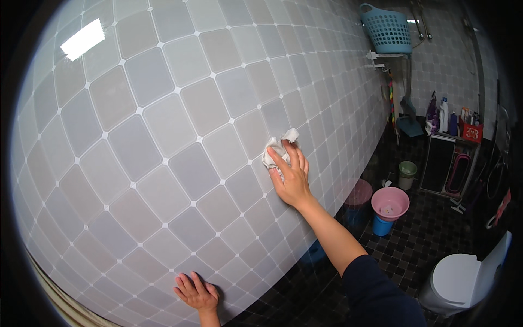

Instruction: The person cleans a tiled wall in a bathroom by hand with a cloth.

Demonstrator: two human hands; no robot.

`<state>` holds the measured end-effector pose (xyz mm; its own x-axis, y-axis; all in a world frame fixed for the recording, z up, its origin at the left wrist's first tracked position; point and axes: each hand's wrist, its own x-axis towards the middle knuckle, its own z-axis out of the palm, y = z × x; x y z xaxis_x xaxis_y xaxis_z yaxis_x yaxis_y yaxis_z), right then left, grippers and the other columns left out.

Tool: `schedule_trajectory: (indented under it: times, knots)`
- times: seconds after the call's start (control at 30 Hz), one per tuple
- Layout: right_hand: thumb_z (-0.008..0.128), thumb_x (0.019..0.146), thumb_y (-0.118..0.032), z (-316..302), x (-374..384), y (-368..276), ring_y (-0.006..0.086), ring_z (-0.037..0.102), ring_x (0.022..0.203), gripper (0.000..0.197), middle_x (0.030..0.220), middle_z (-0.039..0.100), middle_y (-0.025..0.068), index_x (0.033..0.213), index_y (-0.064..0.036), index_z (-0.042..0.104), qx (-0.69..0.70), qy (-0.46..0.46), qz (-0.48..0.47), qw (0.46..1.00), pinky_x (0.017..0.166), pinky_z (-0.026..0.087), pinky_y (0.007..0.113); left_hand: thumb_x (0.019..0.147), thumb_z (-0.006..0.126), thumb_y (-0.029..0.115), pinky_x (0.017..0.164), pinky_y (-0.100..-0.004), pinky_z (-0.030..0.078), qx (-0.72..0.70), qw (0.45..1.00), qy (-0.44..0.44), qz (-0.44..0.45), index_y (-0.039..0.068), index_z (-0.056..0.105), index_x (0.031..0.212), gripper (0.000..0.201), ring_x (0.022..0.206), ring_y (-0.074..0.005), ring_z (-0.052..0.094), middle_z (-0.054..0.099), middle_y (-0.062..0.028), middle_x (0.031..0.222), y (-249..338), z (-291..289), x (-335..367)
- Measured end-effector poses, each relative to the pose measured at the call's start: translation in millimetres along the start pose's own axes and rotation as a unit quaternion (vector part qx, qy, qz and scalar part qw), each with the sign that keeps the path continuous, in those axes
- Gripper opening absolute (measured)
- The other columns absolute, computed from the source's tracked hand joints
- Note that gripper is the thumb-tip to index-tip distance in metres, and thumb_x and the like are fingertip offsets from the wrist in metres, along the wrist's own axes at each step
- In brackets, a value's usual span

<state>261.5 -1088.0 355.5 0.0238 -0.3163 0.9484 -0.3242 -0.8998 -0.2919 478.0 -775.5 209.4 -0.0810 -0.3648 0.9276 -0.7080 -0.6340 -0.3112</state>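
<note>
My right hand point(292, 177) presses a crumpled white cloth or tissue point(270, 155) against the wall point(163, 120), which is covered in pale grey and beige tiles. The fingers are curled over the white wad, and a loose end sticks out above them. Lower and to the left, my left hand point(197, 292) rests on the same wall with its fingers spread and nothing in it. A dark sleeve point(381, 294) covers my right upper arm.
Along the right are a pink basin point(390, 203) on a blue bucket point(382, 226), a green bin point(407, 174) and a toilet point(455, 280) with its lid raised. A low cabinet point(438, 163) holds several bottles. A blue laundry basket point(385, 31) sits on a shelf above.
</note>
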Motion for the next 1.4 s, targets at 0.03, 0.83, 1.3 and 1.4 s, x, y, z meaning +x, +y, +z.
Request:
schedule_trajectory:
  times: [0.03,0.83,1.3,1.4]
  knots:
    - [0.057,0.087,-0.019,-1,0,1,0.0362,0.028,0.133,0.049,0.14,0.037,0.0177,0.135,-0.0251,0.051,0.0,-0.007,0.004,1.0,0.107,0.019,0.05,0.09,0.036,0.025,0.114,-0.0496,0.016,-0.001,1.0,0.001,0.001,0.003,0.045,0.137,0.052,0.136,-0.0387,0.031,0.036,-0.0231,0.145,0,0,1]
    - [0.054,0.087,-0.034,35,143,-112,0.0391,0.025,0.138,0.061,0.149,0.029,0.0193,0.144,-0.0215,0.037,0.032,0.103,-0.111,0.988,0.113,0.012,0.053,0.087,0.038,0.024,0.113,-0.0519,0.018,-0.008,1.0,0.009,0.0,0.004,0.051,0.132,0.051,0.135,-0.0369,0.034,0.04,-0.021,0.143,-1,1,0]
    - [0.064,0.078,-0.032,40,0,-50,0.0333,0.033,0.134,0.049,0.136,0.046,0.014,0.123,-0.0134,0.059,-0.012,-0.02,-0.255,0.967,0.109,0.02,0.055,0.085,0.041,0.022,0.113,-0.0525,0.017,-0.027,1.0,-0.005,0.004,0.005,0.052,0.131,0.05,0.134,-0.0385,0.036,0.04,-0.021,0.143,-2,-1,0]
    - [0.057,0.085,-0.023,24,24,-23,0.0367,0.031,0.133,0.057,0.136,0.042,0.0166,0.139,-0.0178,0.044,-0.014,0.022,-0.117,0.993,0.107,0.023,0.053,0.084,0.042,0.023,0.114,-0.0526,0.013,-0.019,1.0,-0.016,0.009,0.004,0.044,0.138,0.057,0.137,-0.0398,0.029,0.035,-0.0231,0.146,-4,-1,-4]
